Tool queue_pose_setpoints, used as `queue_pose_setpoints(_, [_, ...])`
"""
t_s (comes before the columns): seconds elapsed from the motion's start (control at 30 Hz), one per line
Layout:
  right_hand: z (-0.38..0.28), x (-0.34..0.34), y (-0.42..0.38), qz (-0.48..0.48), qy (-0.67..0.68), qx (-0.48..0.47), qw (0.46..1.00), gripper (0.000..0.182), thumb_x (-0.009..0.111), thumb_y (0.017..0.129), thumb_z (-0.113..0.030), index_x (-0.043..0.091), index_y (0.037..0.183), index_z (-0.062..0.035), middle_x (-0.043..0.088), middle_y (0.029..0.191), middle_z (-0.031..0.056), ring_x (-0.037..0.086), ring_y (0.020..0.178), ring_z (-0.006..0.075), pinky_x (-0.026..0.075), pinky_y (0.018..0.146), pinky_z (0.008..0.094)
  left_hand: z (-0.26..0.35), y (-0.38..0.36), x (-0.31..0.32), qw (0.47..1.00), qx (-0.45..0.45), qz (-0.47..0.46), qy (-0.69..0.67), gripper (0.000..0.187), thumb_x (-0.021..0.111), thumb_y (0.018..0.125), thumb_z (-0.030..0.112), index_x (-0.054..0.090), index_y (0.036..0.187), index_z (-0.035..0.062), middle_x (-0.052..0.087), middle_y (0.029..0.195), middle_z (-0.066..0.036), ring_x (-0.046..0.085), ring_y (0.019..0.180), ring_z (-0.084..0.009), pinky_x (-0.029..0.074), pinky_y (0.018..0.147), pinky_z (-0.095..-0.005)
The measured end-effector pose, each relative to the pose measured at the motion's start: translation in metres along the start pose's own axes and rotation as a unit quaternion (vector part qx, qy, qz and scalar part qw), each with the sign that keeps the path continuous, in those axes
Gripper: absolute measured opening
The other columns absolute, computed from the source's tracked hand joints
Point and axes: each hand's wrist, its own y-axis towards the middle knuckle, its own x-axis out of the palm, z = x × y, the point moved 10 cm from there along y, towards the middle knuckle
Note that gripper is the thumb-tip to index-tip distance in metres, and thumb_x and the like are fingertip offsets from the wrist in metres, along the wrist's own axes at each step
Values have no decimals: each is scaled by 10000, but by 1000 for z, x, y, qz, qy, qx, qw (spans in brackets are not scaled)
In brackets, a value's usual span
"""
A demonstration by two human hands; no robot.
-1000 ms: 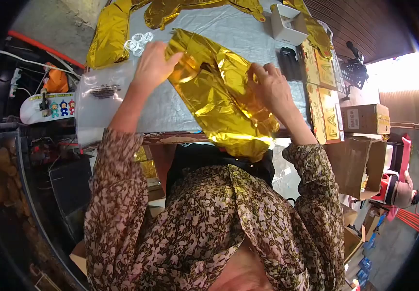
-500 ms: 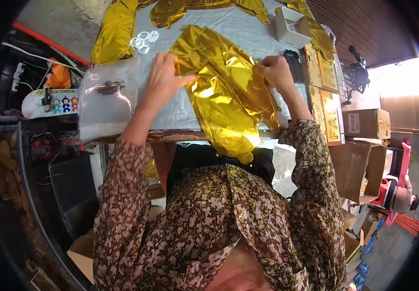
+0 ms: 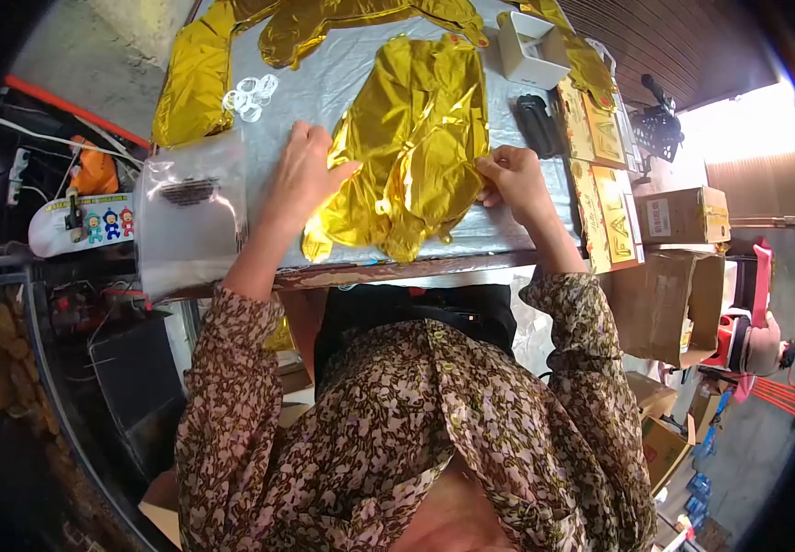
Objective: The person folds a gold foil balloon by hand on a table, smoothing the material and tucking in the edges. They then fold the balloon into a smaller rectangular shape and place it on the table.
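Note:
A flat, uninflated gold foil balloon (image 3: 430, 120) lies creased on the grey-covered table (image 3: 315, 92), right in front of me. My left hand (image 3: 305, 175) is beside its left edge, thumb stretched over toward the foil and fingers apart from it. With thumb and fingers pinched together, my right hand (image 3: 512, 179) grips the balloon's right edge. The fingertips under that edge are partly hidden.
More gold foil balloons (image 3: 197, 83) lie along the far side. White rings (image 3: 250, 97), clear plastic bags (image 3: 190, 221), a white box (image 3: 534, 57), a black tray (image 3: 537, 124) and printed cards (image 3: 604, 207) surround the work. Cardboard boxes (image 3: 664, 299) stand at right.
The balloon has gone from lifted and hanging over the front edge to spread on the table. My left hand has loosened its hold; my right hand has moved down slightly.

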Motion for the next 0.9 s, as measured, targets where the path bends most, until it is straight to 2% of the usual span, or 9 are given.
queue_pose_setpoints(0.13, [-4, 1, 3, -48, -72, -10, 996, 217, 709, 984, -134, 672, 902, 63, 695, 717, 93, 657, 542, 136, 524, 469, 272, -4, -35, -3, 985, -103, -123, -61, 450, 872, 829, 316, 593, 996, 4, 651, 890, -171, 654, 820, -339, 517, 751, -456])
queue_pose_setpoints(0.23, [-25, 6, 2, -58, -217, -117, 967, 243, 723, 973, -170, 680, 913, 62, 719, 725, 133, 693, 568, 212, 552, 531, 339, -2, -49, -13, 988, -87, -108, -73, 487, 887, 809, 342, 609, 1028, 7, 691, 864, -166, 670, 756, -320, 534, 722, -429])
queue_pose_setpoints(0.3, [-52, 3, -11, 30, -473, -183, 861, 289, 744, 949, -218, 683, 905, 61, 728, 732, 184, 721, 632, 336, 572, 626, 433, -10, -48, -21, 982, -128, -115, -79, 508, 860, 839, 381, 619, 1026, -25, 697, 1022, -194, 687, 939, -360, 538, 799, -441])
queue_pose_setpoints(0.33, [-66, 2, -13, 50, -493, -102, 863, 334, 739, 943, -253, 695, 1105, 35, 734, 953, 273, 726, 872, 445, 572, 784, 478, -15, -44, -22, 982, -131, -115, -78, 508, 860, 839, 381, 619, 1026, -25, 697, 1022, -194, 687, 939, -360, 538, 799, -441])
queue_pose_setpoints(0.37, [-62, 3, -7, 50, -492, -102, 863, 334, 739, 943, -253, 695, 1105, 35, 734, 953, 273, 726, 872, 445, 572, 784, 478, -8, -34, -37, 996, -59, -45, -41, 516, 832, 869, 375, 620, 1095, -37, 687, 1070, -201, 685, 983, -354, 537, 820, -438])
queue_pose_setpoints(0.43, [-93, 7, -13, 125, -368, -345, 854, 436, 691, 971, -211, 612, 1344, 0, 678, 1185, 327, 688, 1084, 456, 551, 896, 483, 1, -11, -43, 999, 4, -18, 35, 632, 767, 930, 400, 582, 1335, -48, 647, 1295, -208, 658, 1160, -338, 525, 970, -455])
queue_pose_setpoints(0.57, [-73, 22, 26, 68, -337, -304, 888, 566, 643, 990, -159, 468, 1507, -8, 598, 1351, 341, 615, 1226, 467, 513, 995, 479, 14, 30, -1, 992, 96, 14, 78, 725, 708, 948, 509, 542, 1458, 21, 534, 1512, -186, 567, 1326, -355, 455, 1107, -523])
queue_pose_setpoints(0.63, [-62, 25, 31, 73, -320, -313, 891, 574, 619, 994, -121, 435, 1516, 28, 605, 1362, 326, 602, 1256, 469, 488, 1045, 483, 22, 43, 19, 990, 91, -21, 103, 774, 610, 969, 612, 477, 1558, 128, 376, 1660, -121, 413, 1471, -345, 313, 1216, -584])
queue_pose_setpoints(0.9, [-51, 31, 30, 50, -338, -319, 884, 555, 536, 1022, -87, 406, 1552, 12, 532, 1484, 294, 423, 1464, 454, 281, 1231, 559, 23, 57, 43, 988, 118, -47, 93, 675, 573, 1012, 588, 514, 1536, 168, 403, 1639, -72, 334, 1499, -282, 239, 1175, -571])
